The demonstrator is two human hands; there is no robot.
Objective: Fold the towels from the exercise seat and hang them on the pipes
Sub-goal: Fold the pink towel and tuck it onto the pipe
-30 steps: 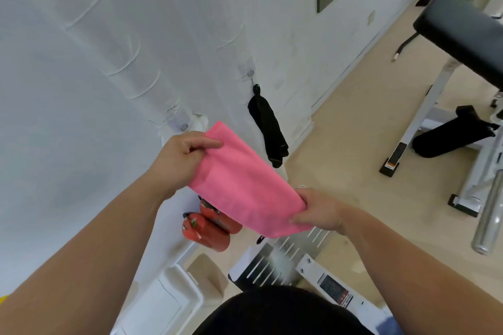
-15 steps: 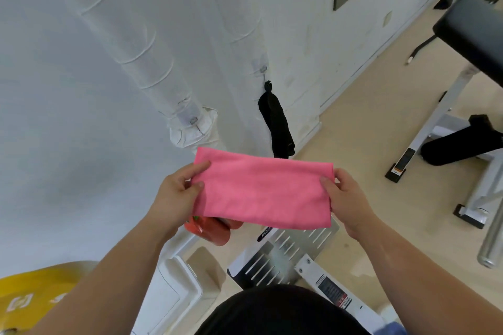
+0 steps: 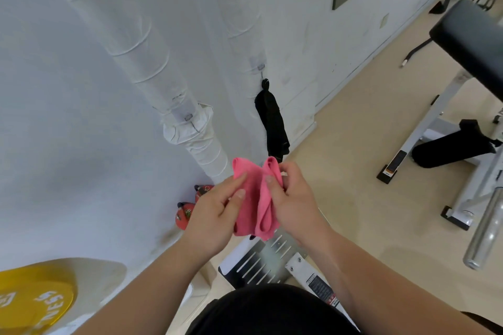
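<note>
A pink towel (image 3: pixel 255 198) hangs doubled between my hands, its two folded ends sticking up side by side. My left hand (image 3: pixel 215 212) pinches its left half between thumb and fingers. My right hand (image 3: pixel 294 198) grips the right half, thumb across the cloth. Just beyond stand two white wrapped pipes: the near pipe (image 3: pixel 152 62) has a small hook clip with nothing on it, and the far pipe (image 3: pixel 239 22) carries a black towel (image 3: pixel 273 122) hanging from its hook.
Red fire extinguishers (image 3: pixel 187 212) lie on the floor at the wall below my hands. A yellow weight plate (image 3: pixel 32 299) sits at lower left. A white bench frame with a black pad (image 3: pixel 473 41) fills the right side, and a slotted metal plate (image 3: pixel 261 261) lies below.
My hands have come together, bringing the two ends of the stretched pink towel side by side so it folds in half. The view has shifted slightly left.
</note>
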